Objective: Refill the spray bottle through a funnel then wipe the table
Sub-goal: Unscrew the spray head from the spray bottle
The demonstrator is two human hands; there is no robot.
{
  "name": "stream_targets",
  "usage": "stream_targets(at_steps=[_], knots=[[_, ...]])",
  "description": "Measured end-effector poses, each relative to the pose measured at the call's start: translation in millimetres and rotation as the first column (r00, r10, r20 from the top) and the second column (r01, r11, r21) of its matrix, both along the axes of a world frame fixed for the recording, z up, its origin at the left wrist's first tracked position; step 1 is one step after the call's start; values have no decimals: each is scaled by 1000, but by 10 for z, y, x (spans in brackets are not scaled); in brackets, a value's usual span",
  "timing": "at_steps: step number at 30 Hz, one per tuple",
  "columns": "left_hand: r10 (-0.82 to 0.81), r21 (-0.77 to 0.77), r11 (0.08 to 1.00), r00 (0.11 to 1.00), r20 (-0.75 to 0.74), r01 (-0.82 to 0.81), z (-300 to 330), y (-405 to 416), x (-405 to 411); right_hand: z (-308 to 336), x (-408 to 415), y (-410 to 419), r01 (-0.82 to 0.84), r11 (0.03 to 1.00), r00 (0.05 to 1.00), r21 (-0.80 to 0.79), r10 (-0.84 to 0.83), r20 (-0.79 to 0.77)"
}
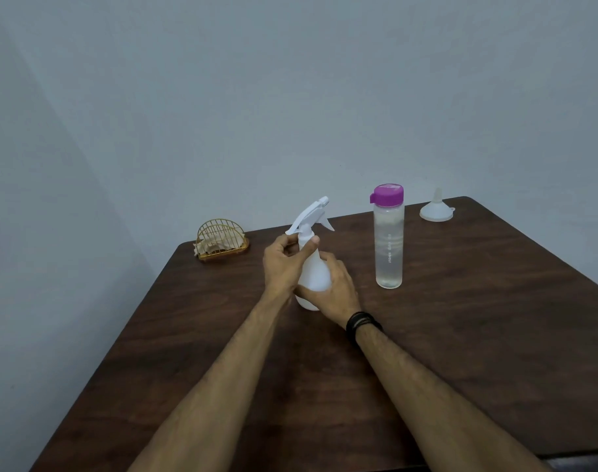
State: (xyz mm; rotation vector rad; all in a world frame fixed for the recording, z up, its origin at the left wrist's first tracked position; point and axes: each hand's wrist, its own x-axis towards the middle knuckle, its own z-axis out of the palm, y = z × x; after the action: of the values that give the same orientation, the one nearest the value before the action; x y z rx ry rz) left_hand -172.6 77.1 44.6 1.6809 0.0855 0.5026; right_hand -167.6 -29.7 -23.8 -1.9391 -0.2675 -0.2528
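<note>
Both forearms reach forward over the dark wood-grain table [461,335]. The left hand [284,264] pinches the neck collar of the white translucent plastic spray bottle [314,277], which stands mid-table, while the right hand [331,291] wraps its rounded body. Nearby stand a clear cylindrical water bottle with a purple cap [388,240] and an inverted white plastic funnel [436,210].

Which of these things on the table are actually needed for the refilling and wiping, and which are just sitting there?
Needed: spray bottle, held by left hand and right hand; water bottle; funnel; cloth; table.

Just there: gold wire holder; black wristband.
</note>
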Motion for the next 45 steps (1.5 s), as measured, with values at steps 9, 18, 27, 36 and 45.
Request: stream_targets(at_steps=[9,18,27,36,45], knots=[[-10,44,999,997,78,6,289,-3,7,13,-22,-8,-4,1000,1000,-31,3,-4],[-84,-103,988,957,278,116,1239,38,5,-1,-17,-28,-17,1000,1000,-21,17,2],[10,-262,960,927,376,96,1948,354,-115,-15,20,-39,-18,1000,999,9,18,48],[121,-170,981,976,184,-89,1505,899,-161,-14,33,-22,-20,1000,998,4,19,67],[219,196,970,877,-427,-146,-25,1123,-164,8,-56,-26,10,999,998,-30,-9,55]])
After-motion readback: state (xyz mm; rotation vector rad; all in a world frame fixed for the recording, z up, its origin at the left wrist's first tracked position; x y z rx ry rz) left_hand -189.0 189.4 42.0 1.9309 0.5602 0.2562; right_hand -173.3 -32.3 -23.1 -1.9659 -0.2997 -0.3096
